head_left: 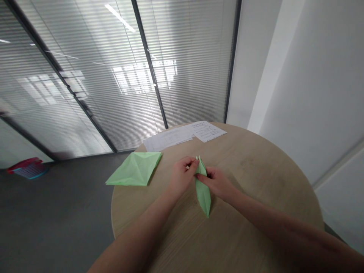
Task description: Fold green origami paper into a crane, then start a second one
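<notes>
A narrow folded piece of green paper (203, 195) is held between my two hands above the round table. My left hand (184, 170) pinches its upper left edge, close to two thin tips that stick up at the far end. My right hand (216, 181) grips it from the right, thumb across the front and the other fingers partly hidden behind. The lower end tapers to a point toward me. To the left lies a larger creased sheet of green paper (136, 169), its left corner reaching past the table edge.
Printed white sheets (170, 138) lie at the far side of the wooden table (256, 167), with another printed page (206, 131) overlapping them. A red and blue basket (30, 170) stands on the floor at left. Blinds behind glass (125, 76) and a white wall (318, 87) enclose the table.
</notes>
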Available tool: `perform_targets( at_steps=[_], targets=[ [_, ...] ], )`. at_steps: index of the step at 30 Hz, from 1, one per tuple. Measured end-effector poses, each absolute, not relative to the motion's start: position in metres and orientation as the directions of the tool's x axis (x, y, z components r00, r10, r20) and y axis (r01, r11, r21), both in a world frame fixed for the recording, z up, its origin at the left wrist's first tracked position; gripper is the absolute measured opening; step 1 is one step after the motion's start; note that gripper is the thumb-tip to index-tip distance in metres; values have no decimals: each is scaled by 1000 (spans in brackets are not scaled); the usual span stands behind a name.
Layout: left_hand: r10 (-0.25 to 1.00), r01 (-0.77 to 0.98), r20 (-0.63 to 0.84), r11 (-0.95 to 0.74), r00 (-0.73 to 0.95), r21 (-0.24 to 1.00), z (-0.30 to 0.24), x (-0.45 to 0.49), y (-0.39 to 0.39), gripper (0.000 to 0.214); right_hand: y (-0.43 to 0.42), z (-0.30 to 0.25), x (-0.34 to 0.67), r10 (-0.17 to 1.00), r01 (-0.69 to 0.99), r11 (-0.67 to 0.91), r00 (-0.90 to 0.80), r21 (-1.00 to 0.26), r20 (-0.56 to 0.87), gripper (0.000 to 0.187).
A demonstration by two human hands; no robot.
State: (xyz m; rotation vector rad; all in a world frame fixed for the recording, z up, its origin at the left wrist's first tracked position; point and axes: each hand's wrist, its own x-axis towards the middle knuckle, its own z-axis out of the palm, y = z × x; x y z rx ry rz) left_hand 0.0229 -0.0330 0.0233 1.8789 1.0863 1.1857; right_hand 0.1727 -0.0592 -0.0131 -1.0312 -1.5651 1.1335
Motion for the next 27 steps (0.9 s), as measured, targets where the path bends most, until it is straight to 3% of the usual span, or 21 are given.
perform_targets(
  at_steps=[5,9,16,20,27],
  targets=[
    [922,48,361,-370,138,928,22,23,-32,28,-57,-14,175,952,68,248,-199,-966,231,31],
    [881,126,446,-466,159,876,27,24,-40,14,-55,-14,178,942,40,285,-196,-958,273,32],
    [832,126,536,-553,142,824,43,26,-65,15,-63,-3,191,906,36,303,-319,-952,277,36],
    [848,-19,486,-493,212,870,58,27,-83,25,-73,9,196,846,-34,292,-457,-956,275,33],
    [871,-20,423,-432,251,901,66,26,-87,23,-78,11,197,835,19,267,-505,-964,221,40]
  ],
)
